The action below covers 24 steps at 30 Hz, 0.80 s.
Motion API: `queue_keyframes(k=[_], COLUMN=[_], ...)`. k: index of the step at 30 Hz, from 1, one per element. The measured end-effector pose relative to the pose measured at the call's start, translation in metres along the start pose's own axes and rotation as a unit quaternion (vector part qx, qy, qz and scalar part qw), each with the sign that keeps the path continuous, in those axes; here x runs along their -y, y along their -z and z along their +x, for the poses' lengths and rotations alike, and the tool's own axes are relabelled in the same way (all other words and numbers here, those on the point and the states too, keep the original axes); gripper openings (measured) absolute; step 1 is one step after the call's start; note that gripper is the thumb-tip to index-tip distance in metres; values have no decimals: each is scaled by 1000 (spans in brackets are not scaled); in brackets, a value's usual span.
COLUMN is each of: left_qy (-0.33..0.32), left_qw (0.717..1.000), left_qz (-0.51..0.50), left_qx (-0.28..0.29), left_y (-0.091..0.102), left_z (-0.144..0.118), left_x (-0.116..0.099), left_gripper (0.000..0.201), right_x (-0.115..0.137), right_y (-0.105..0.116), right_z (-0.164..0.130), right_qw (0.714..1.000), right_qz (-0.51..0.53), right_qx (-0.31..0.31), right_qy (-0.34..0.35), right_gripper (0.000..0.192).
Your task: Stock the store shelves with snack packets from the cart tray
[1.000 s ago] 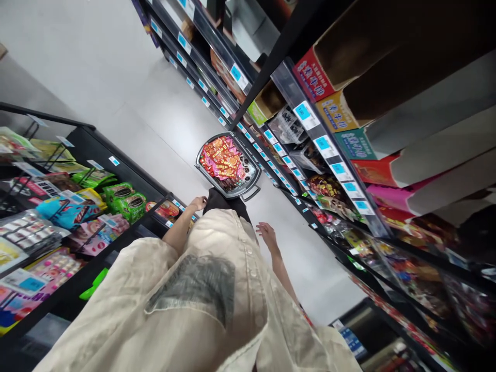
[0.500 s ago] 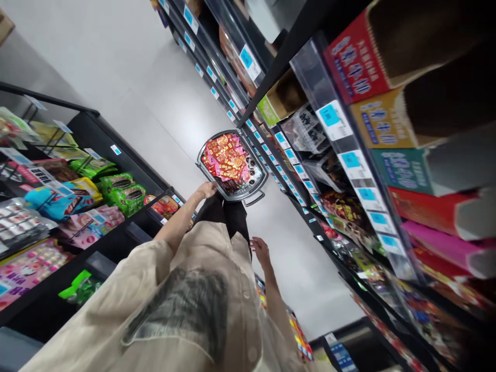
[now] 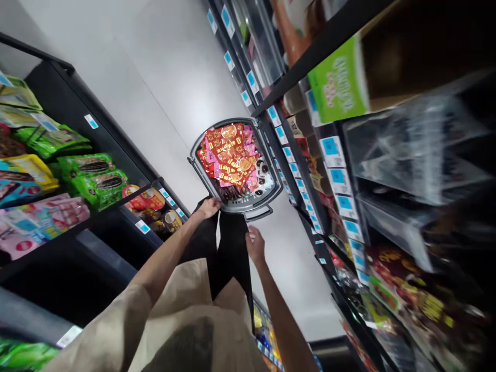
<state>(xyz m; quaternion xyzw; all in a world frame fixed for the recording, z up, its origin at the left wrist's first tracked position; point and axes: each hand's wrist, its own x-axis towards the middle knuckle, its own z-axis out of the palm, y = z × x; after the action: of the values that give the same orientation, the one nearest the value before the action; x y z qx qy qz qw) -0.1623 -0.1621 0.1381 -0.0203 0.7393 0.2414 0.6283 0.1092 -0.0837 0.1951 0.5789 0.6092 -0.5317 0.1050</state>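
Observation:
A grey shopping basket [image 3: 241, 207] stands low ahead of my legs, filled with red and pink snack packets [image 3: 232, 160] and some dark round-patterned packs at its right side. At the basket's near left corner, my left hand [image 3: 210, 207] is closed on its edge; the fingertips are partly hidden. My right hand [image 3: 256, 245] hangs just below the basket's handle loop [image 3: 259, 213], apart from it. Its fingers are loosely curled with a gap to the thumb, and nothing shows in them.
On the left, a black shelf unit [image 3: 104, 139] holds green seed bags [image 3: 93, 175] and other snacks. Close on the right, shelves carry blue-and-white price tags [image 3: 337, 175], a green carton [image 3: 341, 85] and bagged goods. Grey floor [image 3: 163, 67] runs between them.
My view has moved forward along the aisle, and the coloured cartons on the right have left it. My right hand has come up nearer the basket. The left stays at the basket's corner.

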Motion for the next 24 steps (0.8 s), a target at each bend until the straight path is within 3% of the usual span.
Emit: queue_keyframes(k=[3,7,11,16,20,24], left_qy=[32,58,90,120,112,71], left_qw=[988,949,914,891,868,855], left_qz=[-149,-307,-390,-434,-473,-486], left_qx=[7,-35,-60,-64,-105,-169], left_y=[-27,-59,-72,-72,-77,-83], left_z=[31,79,114,126,127,133], left_x=[9,2,-11,-18,-21,-21], left_gripper=[14,18,20,20,25,32], right_x=[19,58,88,94,97,110], right_y=[-13,-32,-44,-58,-66,-61], right_z=[91,207,285,320,322,315], right_qw=[997,975,972,976,973,960], right_qz=[-56,-137,-150,-146,-180,-253], right_qx=[-7,7,-23,-21,-33,-21], right_qy=[57,176,181,158,140,115], right_gripper=[43,53,61,70,78,75])
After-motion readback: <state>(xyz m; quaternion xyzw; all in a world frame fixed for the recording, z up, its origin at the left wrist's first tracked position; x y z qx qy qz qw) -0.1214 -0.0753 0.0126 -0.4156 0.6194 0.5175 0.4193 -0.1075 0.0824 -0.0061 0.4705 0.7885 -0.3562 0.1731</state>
